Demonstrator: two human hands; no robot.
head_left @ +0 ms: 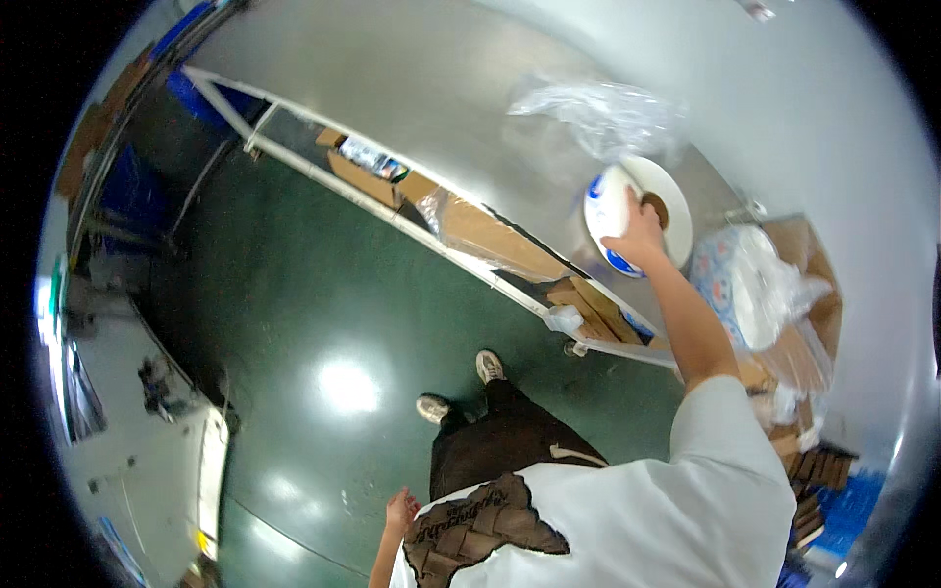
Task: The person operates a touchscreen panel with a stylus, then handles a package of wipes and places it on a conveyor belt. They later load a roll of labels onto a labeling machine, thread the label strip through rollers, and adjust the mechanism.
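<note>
On the metal table, at its right end, a white roll [672, 186] with blue markings and a brown cardboard core lies on its side. My right hand [639, 231] reaches out and grips the roll beside its core, the thumb on the outer face and the fingers toward the core hole. Crumpled clear plastic [600, 110] lies just behind the roll. My left hand [400, 512] hangs low at my side, away from the table, its fingers loosely apart and holding nothing I can see.
The metal table [412, 73] has a white frame, with cardboard boxes [500, 235] on a lower shelf. Right of the table, a larger printed roll [730, 284] under clear plastic stands in a carton. A white cabinet-like surface [147, 461] is at the lower left.
</note>
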